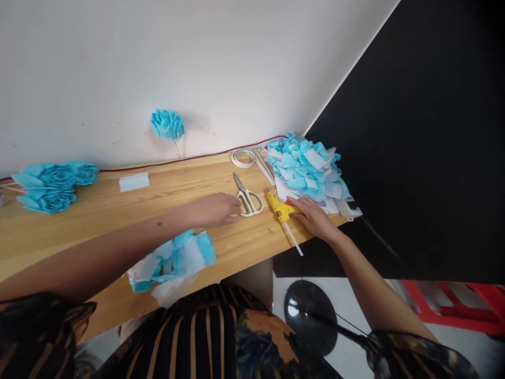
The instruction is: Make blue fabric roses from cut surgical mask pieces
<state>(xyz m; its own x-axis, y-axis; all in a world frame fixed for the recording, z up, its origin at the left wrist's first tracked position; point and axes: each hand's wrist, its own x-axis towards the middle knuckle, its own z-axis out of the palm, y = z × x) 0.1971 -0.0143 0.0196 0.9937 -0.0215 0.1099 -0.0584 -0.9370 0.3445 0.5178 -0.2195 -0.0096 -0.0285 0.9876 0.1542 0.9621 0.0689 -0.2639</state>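
Note:
My right hand (314, 218) is closed around the handle of a yellow hot glue gun (281, 206). A white glue stick (293, 238) pokes out of its back end towards me, and its nozzle faces the wall. My left hand (221, 209) is low over the table with its fingers stretched out. Their tips reach the left handle loop of the scissors (250, 202); whether they touch it I cannot tell. The scissors lie with white handles towards me and blades pointing away. Beneath my left forearm sits a bunch of blue and white crepe paper pieces (185, 258).
Blue paper flowers (53, 184) lie at the far left; another paper flower (168, 125) leans on the wall. A white tape roll (243, 158) and a heap of blue paper petals (305, 166) are at the back right. A black round stool (310, 316) stands below the table's edge.

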